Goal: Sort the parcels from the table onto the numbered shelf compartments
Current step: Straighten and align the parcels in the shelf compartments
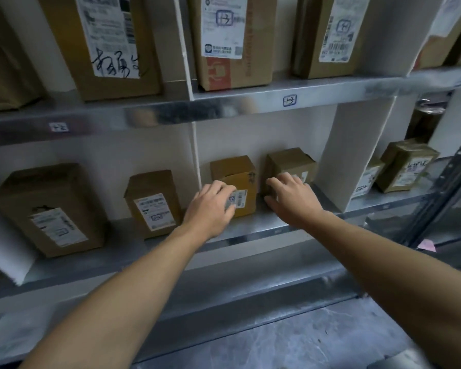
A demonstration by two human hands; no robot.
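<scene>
- The shelf (250,105) fills our view. Its steel beam crosses above the bay we are working in, and big parcels (234,41) stand on the level above.
- Our bay is the middle one on the lower level, closed on the right by a white divider (354,155). The beam over it carries a tag (289,100) that seems to read H3.
- Two small parcels stand upright in that bay, side by side with a narrow gap between them. They are the left box (234,169) and the right box (290,162), which sits a little deeper and close to the divider.
- Our left hand (210,206) lies over the left box's front, its bent fingers covering the label. The thumb is hidden, so we cannot tell whether the hand grasps or only presses.
- Our right hand (290,201) grasps the right box low down, thumb on its left side and fingers across its front.
- Each box lies straight ahead of its own hand and in contact with it, long axis vertical. We judge the coming move to be a short push inward or a plain letting go, with no crossing of arms.
</scene>
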